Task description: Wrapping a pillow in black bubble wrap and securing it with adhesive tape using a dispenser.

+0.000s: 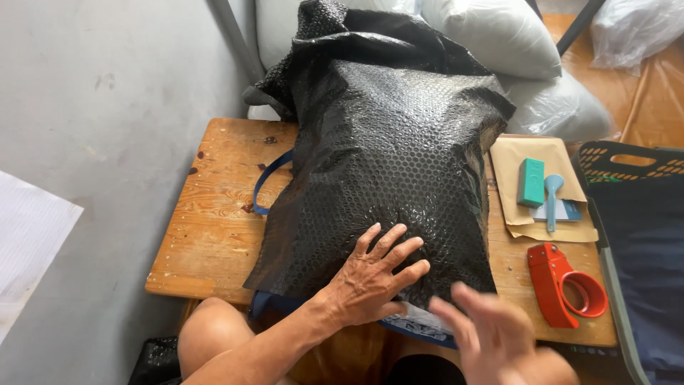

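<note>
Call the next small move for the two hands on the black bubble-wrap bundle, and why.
Probably bring the right hand down onto the near edge of the black bubble-wrap bundle. The left hand lies flat on it with fingers spread, while the right hovers blurred just off the edge, where white and blue contents show below the wrap.

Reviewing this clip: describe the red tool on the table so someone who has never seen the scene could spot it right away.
On the wooden table, look right of the big black bubble-wrap bundle, near the front right corner. The red tape dispenser lies there, below brown envelopes bearing a teal block and a blue scoop. It alone is red, with a ring-shaped end.
</note>
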